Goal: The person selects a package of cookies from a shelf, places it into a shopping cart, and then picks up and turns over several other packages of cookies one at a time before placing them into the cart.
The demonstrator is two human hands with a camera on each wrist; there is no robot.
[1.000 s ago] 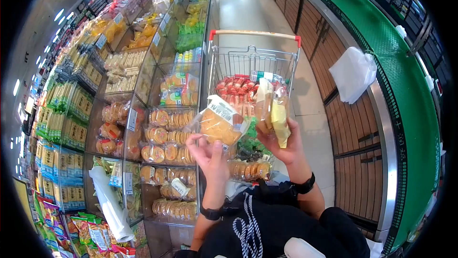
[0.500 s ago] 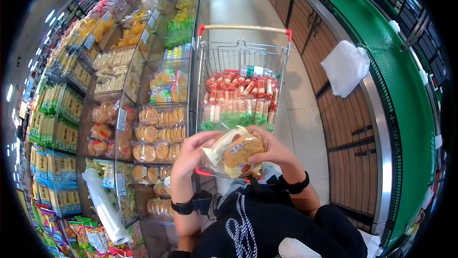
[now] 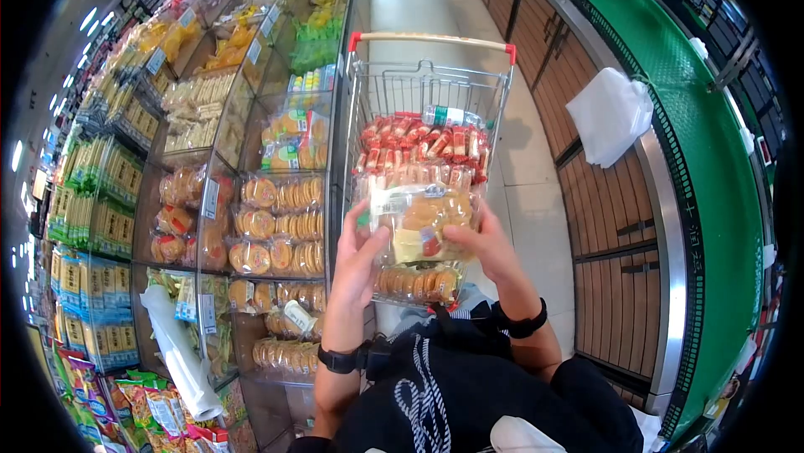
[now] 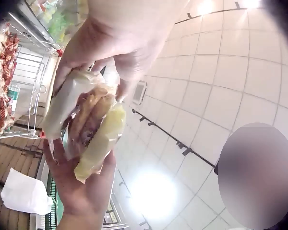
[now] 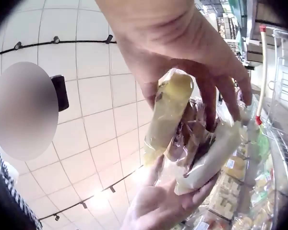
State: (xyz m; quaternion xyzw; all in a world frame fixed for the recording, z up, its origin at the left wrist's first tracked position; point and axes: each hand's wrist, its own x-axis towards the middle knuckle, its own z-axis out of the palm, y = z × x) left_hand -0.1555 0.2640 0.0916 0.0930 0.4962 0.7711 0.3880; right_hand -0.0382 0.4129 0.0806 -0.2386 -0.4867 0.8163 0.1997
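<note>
In the head view, clear-wrapped packets of golden pastries (image 3: 435,212) are held together over the cart, between both hands. My left hand (image 3: 356,262) grips their left side with the thumb on the near face. Opposite it, my right hand (image 3: 487,245) grips the right side, thumb across the front. The left wrist view shows a white-backed packet (image 4: 69,105) beside a yellow-backed packet (image 4: 104,143), brown pastries between the backings. In the right wrist view, the fingers of the right hand curl over the top of the packets.
A shopping cart (image 3: 431,39) stands ahead, loaded with red-wrapped snacks (image 3: 410,128), a bottle (image 3: 452,115) and a pack of round cookies (image 3: 419,283). Bins of packaged biscuits (image 3: 276,223) line the left. On the right, white plastic bags (image 3: 611,118) hang by a green counter (image 3: 670,76).
The hands, apart a second ago with packets in each, have come together. Since half a second ago the joined packets have turned and moved slightly forward over the cart.
</note>
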